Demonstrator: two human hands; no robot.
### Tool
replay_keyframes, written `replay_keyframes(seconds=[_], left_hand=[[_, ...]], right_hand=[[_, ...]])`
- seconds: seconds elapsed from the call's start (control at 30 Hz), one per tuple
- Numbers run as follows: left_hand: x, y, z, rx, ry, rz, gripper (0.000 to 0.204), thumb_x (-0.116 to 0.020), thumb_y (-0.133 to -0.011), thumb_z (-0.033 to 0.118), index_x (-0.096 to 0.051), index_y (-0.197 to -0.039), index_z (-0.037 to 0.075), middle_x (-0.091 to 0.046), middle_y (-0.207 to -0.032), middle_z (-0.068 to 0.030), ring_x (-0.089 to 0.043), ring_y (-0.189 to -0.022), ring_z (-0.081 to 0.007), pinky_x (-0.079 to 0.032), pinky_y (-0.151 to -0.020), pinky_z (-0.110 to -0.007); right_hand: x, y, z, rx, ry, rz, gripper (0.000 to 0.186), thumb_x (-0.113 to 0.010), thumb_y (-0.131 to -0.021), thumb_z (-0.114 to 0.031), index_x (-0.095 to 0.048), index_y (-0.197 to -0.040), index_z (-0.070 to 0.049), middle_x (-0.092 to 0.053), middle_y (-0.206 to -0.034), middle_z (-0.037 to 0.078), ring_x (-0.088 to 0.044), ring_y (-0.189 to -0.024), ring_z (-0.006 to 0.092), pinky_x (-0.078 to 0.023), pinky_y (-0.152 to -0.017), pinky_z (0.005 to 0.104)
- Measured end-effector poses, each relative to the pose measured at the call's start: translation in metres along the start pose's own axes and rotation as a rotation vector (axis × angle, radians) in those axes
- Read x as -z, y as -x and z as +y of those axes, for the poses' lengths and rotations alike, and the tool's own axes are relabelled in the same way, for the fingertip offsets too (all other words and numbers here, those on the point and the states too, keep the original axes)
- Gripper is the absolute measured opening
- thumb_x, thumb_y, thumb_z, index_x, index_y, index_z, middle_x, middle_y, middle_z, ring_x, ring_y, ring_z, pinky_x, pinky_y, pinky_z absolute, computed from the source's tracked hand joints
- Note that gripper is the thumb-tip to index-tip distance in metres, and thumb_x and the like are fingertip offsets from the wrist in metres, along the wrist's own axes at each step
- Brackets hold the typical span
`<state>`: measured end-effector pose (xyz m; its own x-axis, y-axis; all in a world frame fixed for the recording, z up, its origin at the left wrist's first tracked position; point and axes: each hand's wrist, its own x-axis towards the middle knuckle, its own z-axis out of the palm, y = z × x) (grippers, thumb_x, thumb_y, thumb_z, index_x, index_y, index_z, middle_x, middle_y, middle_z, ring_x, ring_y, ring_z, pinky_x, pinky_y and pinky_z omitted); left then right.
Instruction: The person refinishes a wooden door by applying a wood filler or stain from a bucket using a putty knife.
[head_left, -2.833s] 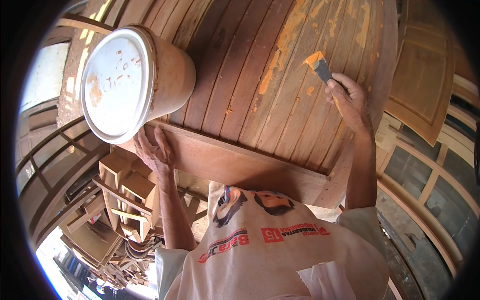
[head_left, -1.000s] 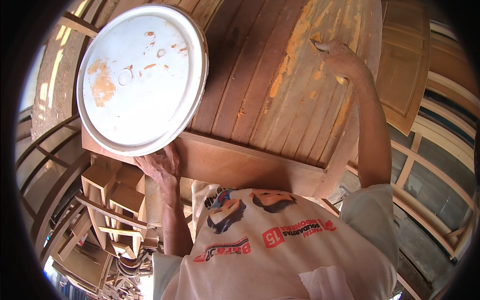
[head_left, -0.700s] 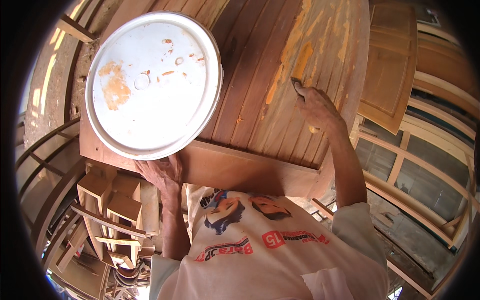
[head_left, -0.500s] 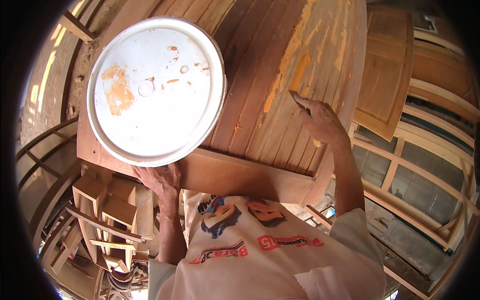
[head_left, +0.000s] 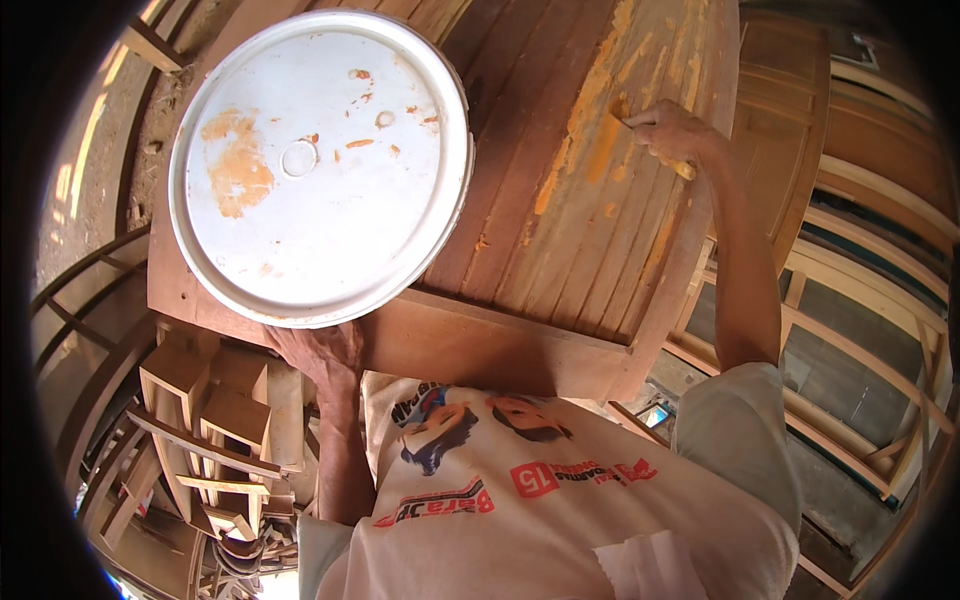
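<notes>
My right hand [head_left: 680, 140] grips a putty knife with a pale handle [head_left: 683, 167] on a grooved wooden panel [head_left: 490, 240] streaked with orange filler [head_left: 545, 190], its blade against a fresh smear. My left hand [head_left: 320, 350] rests on the panel's front board [head_left: 470, 350], fingers apart, their tips hidden under the rim of a large white bucket lid [head_left: 310, 240] marked with dried orange filler. The lid hides the bucket beneath it.
Wooden box frames [head_left: 200, 420] and curved pieces stand at lower left. To the right lie panelled doors [head_left: 775, 120] and wooden frames [head_left: 850, 350]. A rough floor [head_left: 90, 170] with a wooden beam [head_left: 150, 45] shows at upper left.
My right hand moved down the panel, leaving an orange smear, then back up and right. The view shifted over the lid, which now covers the bucket's side and my left fingertips.
</notes>
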<state>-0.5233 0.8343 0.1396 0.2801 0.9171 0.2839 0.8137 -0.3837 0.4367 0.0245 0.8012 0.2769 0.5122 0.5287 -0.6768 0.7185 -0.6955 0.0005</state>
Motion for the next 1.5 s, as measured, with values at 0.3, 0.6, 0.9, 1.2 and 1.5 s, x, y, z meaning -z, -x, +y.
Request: replay_keyframes(seconds=[0.3,0.6,0.9,1.2,1.5], left_hand=[[0.009,-0.01,0.014,0.002,0.069,-0.09,0.08,-0.077,-0.089,0.04,-0.046,-0.149,-0.004,-0.044,-0.151,-0.0322,-0.037,-0.145,-0.0504,-0.027,-0.122,-0.064],[0.003,0.002,0.001,-0.056,0.069,-0.062,0.076,-0.077,-0.09,0.039,-0.052,-0.148,-0.003,-0.05,-0.146,-0.0332,-0.041,-0.141,-0.0542,-0.028,-0.121,-0.065],[-0.003,0.038,-0.038,-0.124,-0.073,-0.133,0.078,-0.072,-0.091,0.048,-0.047,-0.152,0.006,-0.055,-0.142,-0.0298,-0.046,-0.136,-0.0515,-0.033,-0.113,-0.069],[0.016,0.048,-0.022,-0.091,-0.112,-0.226,0.064,-0.074,-0.091,0.04,-0.056,-0.142,0.006,-0.062,-0.132,-0.0261,-0.054,-0.125,-0.0481,-0.04,-0.106,-0.064],[0.017,0.04,-0.023,-0.119,-0.092,-0.239,0.05,-0.076,-0.091,0.032,-0.065,-0.132,0.005,-0.069,-0.123,-0.0224,-0.063,-0.113,-0.0447,-0.047,-0.099,-0.059]], right_hand=[[-0.051,0.111,-0.059,0.006,0.025,-0.243,0.047,-0.057,-0.099,-0.026,-0.069,-0.141,-0.007,-0.073,-0.102,0.02,-0.071,-0.1,0.0319,-0.053,-0.098,0.0437],[-0.054,0.13,-0.037,0.027,-0.31,-0.144,0.052,-0.057,-0.1,-0.02,-0.061,-0.151,-0.009,-0.069,-0.091,0.012,-0.066,-0.082,0.0168,-0.055,-0.078,0.0345],[-0.029,-0.06,0.07,0.171,-0.345,0.569,0.059,-0.056,-0.106,-0.031,-0.049,-0.158,-0.005,-0.076,-0.118,0.02,-0.073,-0.108,0.0306,-0.056,-0.095,0.0435],[0.0,0.018,0.014,0.086,-0.015,0.064,0.054,-0.054,-0.105,-0.036,-0.057,-0.153,-0.009,-0.07,-0.133,0.023,-0.068,-0.119,0.0395,-0.051,-0.108,0.0435],[0.064,-0.087,0.067,0.082,-0.087,0.158,0.053,-0.065,-0.099,-0.038,-0.067,-0.144,-0.011,-0.074,-0.127,0.012,-0.069,-0.114,0.0268,-0.052,-0.103,0.0404]])
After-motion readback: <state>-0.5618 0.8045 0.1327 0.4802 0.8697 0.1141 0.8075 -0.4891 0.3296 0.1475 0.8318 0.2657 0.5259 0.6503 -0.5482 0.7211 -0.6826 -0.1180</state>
